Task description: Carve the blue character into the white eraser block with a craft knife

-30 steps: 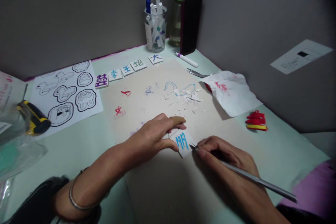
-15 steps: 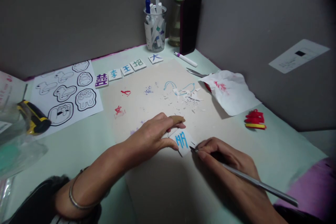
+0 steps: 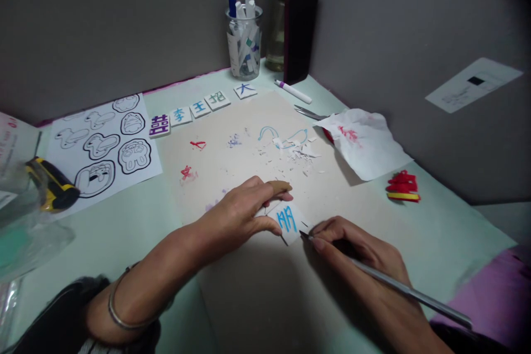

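A small white block [image 3: 293, 236] with blue character strokes on its top lies on the beige board [image 3: 253, 293]. My left hand [image 3: 249, 207] is closed around its left and far side, thumb and fingers pressing it; one finger wears a tan bandage-like wrap [image 3: 280, 188]. In my right hand [image 3: 357, 249] is a slim silver craft knife [image 3: 398, 286], held like a pen. Its dark blade tip touches or nearly touches the block's right edge. Just beyond my left hand, white shavings [image 3: 301, 157] are scattered on the board.
Carved character tiles [image 3: 201, 109] line the board's far edge. A jar of markers [image 3: 244, 44], a green bottle [image 3: 276, 38] and a black tablet-like slab [image 3: 301, 36] stand behind. Scissors [image 3: 309, 113] lie partly under crumpled paper [image 3: 365, 144]. A yellow-black cutter [image 3: 53, 185] sits left on printed drawings [image 3: 136, 177].
Almost nothing has moved. The camera view has shifted very slightly; both hands keep their hold, and the blade stays at the block's right edge.
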`<act>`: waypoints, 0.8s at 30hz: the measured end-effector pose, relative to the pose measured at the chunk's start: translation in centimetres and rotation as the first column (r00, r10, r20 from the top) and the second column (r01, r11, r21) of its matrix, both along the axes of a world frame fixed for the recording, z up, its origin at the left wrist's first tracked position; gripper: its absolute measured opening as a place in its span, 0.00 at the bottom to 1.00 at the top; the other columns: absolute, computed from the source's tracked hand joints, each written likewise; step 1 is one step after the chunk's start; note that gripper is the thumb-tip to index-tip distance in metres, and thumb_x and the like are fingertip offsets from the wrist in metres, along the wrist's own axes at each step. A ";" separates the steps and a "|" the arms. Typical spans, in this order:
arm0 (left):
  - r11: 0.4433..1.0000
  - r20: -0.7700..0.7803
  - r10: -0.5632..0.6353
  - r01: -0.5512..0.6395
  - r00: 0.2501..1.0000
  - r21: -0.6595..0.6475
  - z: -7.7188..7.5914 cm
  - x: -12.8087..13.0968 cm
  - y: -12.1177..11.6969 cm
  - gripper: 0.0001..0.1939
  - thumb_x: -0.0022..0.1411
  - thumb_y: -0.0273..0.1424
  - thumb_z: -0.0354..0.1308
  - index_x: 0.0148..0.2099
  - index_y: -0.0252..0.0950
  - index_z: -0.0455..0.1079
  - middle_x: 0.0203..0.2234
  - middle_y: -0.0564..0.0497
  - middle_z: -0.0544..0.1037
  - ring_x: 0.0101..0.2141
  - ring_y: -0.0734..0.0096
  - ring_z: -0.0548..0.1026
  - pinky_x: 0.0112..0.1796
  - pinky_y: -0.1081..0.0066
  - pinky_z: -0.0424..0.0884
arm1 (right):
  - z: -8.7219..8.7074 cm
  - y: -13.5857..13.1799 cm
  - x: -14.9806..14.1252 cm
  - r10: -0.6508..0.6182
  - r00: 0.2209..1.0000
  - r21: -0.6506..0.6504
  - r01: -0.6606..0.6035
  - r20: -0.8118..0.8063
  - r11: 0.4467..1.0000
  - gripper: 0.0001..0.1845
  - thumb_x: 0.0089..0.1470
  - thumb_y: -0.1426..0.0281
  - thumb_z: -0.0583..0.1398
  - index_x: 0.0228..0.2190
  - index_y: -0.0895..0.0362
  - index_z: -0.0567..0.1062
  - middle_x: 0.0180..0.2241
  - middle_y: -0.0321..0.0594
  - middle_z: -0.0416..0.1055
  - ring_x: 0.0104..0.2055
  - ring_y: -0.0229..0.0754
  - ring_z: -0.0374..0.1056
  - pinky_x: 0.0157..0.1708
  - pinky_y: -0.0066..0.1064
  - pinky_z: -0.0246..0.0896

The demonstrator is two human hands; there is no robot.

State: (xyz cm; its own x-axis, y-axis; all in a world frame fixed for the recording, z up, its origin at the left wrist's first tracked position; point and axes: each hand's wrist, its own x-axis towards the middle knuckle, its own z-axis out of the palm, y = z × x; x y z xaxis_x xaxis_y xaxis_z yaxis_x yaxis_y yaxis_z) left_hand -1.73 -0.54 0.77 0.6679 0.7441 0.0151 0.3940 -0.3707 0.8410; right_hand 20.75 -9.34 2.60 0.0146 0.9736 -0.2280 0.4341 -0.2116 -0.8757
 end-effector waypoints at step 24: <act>0.973 -0.055 0.211 -0.204 0.976 0.105 0.0 0.8 -2.1 0.33 0.54 0.31 0.76 0.58 0.39 0.67 0.47 0.47 0.79 0.49 0.58 0.75 0.50 0.60 0.75 | 0.1 -0.6 -1.5 -0.211 0.976 0.036 0.209 0.050 0.977 0.14 0.51 0.59 0.62 0.21 0.54 0.76 0.23 0.38 0.75 0.25 0.40 0.67 0.22 0.29 0.61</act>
State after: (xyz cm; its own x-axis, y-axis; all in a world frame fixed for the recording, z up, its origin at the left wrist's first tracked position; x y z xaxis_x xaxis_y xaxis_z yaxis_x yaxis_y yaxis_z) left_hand -0.96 -2.69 0.78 0.5009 0.8637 0.0562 0.5237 -0.3541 0.7748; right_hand 19.28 -9.96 2.66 0.2307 0.9540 -0.1913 0.4293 -0.2763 -0.8599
